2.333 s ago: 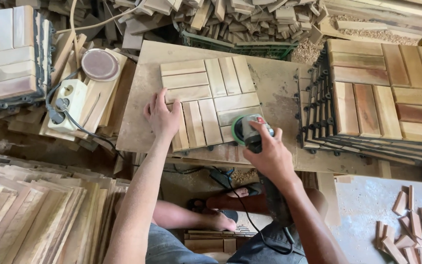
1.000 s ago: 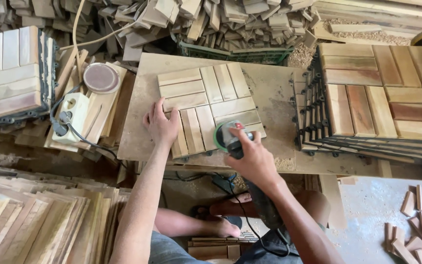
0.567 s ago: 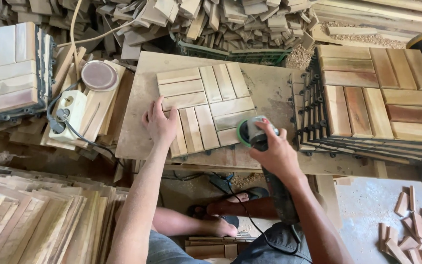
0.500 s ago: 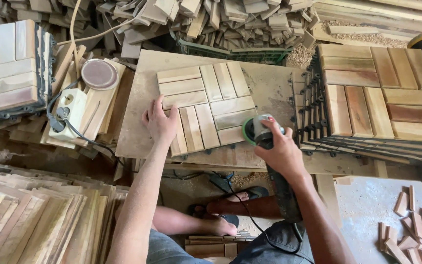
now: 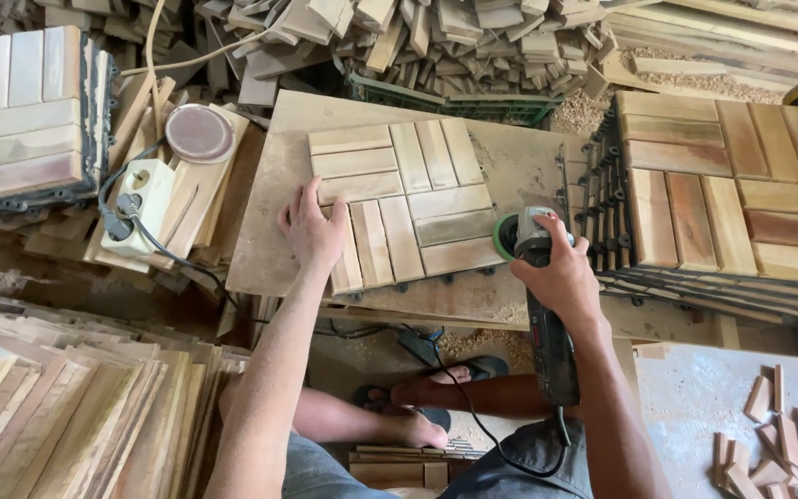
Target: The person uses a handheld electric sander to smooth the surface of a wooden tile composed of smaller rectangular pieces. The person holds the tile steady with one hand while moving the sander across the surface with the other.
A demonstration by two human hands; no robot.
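Your left hand [image 5: 311,231] lies flat, fingers spread, pressing on the lower left corner of the wooden slat tile [image 5: 404,199]; it grips nothing. The tile sits at frame centre on the surface [image 5: 270,212], a bare, dusty board with sawdust along its near edge. Your right hand [image 5: 561,277] is closed around the body of the sander [image 5: 533,254]. Its green-rimmed pad is just off the tile's right edge, over bare board. The sander's dark handle runs down toward your lap, with a black cord trailing below.

Right of frame: a stack of finished tiles [image 5: 722,199] on black plastic grid backings, close beside the sander. Upper left: another tile stack [image 5: 20,106]. Between it and the surface, a white power strip [image 5: 136,208] with a plug in it rests on loose slats, and a round sanding disc [image 5: 199,132] lies just above it. Top of frame: a heap of offcut wood blocks [image 5: 436,37] behind a green crate [image 5: 445,100]. Lower left: stacked planks [image 5: 57,416]. Lower right: small wood pieces [image 5: 773,444] on concrete floor.
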